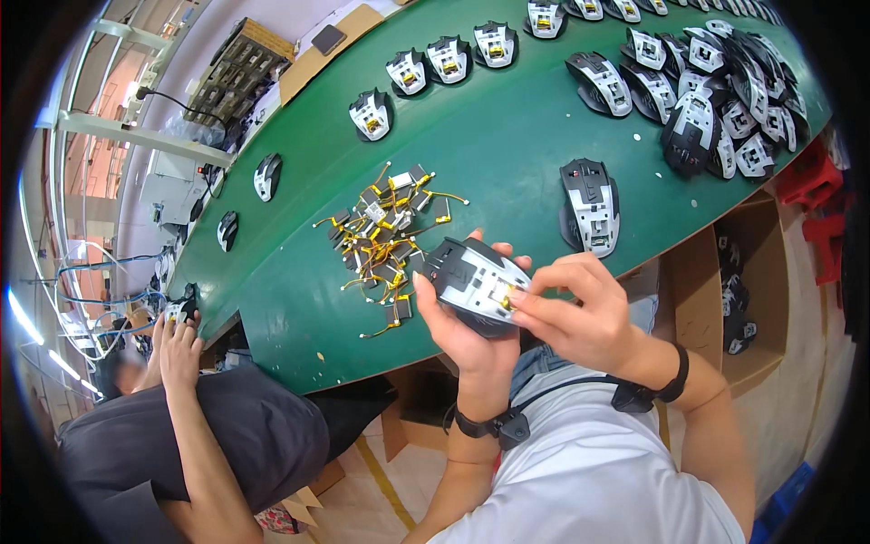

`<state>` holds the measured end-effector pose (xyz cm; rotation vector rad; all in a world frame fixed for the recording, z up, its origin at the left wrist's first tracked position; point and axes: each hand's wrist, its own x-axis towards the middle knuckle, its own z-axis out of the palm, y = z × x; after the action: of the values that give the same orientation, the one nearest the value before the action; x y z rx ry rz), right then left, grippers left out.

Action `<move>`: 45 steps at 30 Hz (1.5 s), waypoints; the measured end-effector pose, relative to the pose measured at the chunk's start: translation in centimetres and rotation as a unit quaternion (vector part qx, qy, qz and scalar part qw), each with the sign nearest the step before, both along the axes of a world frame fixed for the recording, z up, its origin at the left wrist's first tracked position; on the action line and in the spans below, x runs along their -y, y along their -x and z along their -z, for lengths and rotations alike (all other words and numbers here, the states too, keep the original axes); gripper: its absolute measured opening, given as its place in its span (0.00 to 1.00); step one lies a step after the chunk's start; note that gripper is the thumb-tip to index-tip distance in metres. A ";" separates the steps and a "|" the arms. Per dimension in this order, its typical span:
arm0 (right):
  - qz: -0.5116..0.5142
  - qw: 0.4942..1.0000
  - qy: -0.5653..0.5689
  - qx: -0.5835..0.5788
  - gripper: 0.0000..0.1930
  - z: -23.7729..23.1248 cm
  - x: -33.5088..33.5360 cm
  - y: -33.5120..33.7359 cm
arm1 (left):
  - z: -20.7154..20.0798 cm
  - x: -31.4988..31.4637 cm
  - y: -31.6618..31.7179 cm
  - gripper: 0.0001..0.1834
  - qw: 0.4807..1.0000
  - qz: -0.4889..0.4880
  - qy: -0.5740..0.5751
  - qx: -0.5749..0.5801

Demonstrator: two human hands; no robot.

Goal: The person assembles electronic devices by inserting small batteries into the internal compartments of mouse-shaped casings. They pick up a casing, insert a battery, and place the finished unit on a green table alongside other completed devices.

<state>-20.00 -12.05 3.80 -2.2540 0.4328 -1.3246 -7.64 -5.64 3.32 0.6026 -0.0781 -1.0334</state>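
A black and white computer mouse (465,279), its inside showing, rests in my left hand (473,349). The left thumb lies along one edge, and its fingertips show past the far side. The thumb and fingers of my right hand (584,313) pinch at a small yellow-taped battery (507,296) in the mouse's white cavity. The fingertips partly cover this battery. Just left of my hands, a loose pile of small batteries (381,240) with yellow wires lies on the green table (507,154). Another opened mouse (591,207) sits to the right, apart from both hands.
Many opened mice (716,91) are heaped at the far right, and a row of mice (449,59) runs along the far side. At left, a co-worker's hands (179,344) work on another mouse. An open cardboard box (770,272) stands below the table's right edge.
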 end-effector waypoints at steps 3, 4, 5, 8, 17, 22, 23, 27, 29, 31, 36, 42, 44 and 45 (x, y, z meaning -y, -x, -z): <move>0.040 0.995 0.067 -0.061 0.21 0.9 -1.0 -0.5 | 0.1 0.0 -0.6 0.40 0.999 -0.009 -0.022 -0.028; 0.044 0.993 0.076 -0.072 0.21 1.0 -1.3 -0.4 | 0.0 -0.2 -0.8 0.40 0.999 -0.008 -0.022 -0.026; 0.049 0.991 0.087 -0.086 0.20 0.6 -1.5 -0.3 | -0.1 -0.3 -0.9 0.41 0.999 -0.005 -0.019 -0.025; 0.042 0.988 0.108 -0.098 0.20 0.3 -1.8 0.1 | -0.4 -0.6 -0.9 0.41 1.000 0.001 -0.008 -0.018; 0.033 0.993 0.070 -0.086 0.19 0.2 -1.3 0.5 | -0.3 -0.5 -0.6 0.41 0.998 -0.013 -0.030 0.047; -0.033 0.999 -0.006 -0.042 0.22 -0.1 -0.4 0.3 | -0.4 -0.8 -1.1 0.40 1.000 0.023 0.003 0.009; -0.038 0.999 -0.012 -0.037 0.22 0.1 -0.4 0.3 | -0.5 -0.8 -1.2 0.40 1.000 0.020 -0.004 0.012; -0.038 0.999 -0.013 -0.031 0.24 0.7 -0.8 0.7 | -0.8 -0.4 -1.4 0.40 1.000 0.029 -0.004 0.000; -0.031 0.999 -0.007 -0.033 0.24 0.8 -0.7 0.7 | -0.7 -0.4 -1.4 0.40 0.999 0.035 -0.001 -0.006; -0.024 0.999 -0.005 -0.033 0.24 0.7 -0.4 0.7 | -0.4 -0.5 -1.4 0.41 0.999 0.034 -0.009 -0.005; -0.037 0.994 -0.103 -0.002 0.20 0.2 -0.5 1.9 | -1.6 -0.1 -4.3 0.34 0.990 0.102 -0.017 0.095; 0.005 0.990 -0.115 -0.081 0.12 -0.6 1.4 4.3 | -3.9 4.1 -14.0 0.24 0.944 0.203 -0.122 0.228; 0.018 0.989 -0.118 -0.085 0.11 -0.7 2.0 4.8 | -2.8 7.5 -18.3 0.19 0.939 0.155 -0.132 0.277; 0.021 0.990 -0.114 -0.080 0.11 -0.8 2.2 4.9 | -2.1 9.1 -21.5 0.17 0.931 0.081 -0.151 0.322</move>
<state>-24.92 -14.20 4.61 -2.1755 0.6557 -1.0579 13.87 -14.70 5.41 1.2200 -0.5627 -0.9767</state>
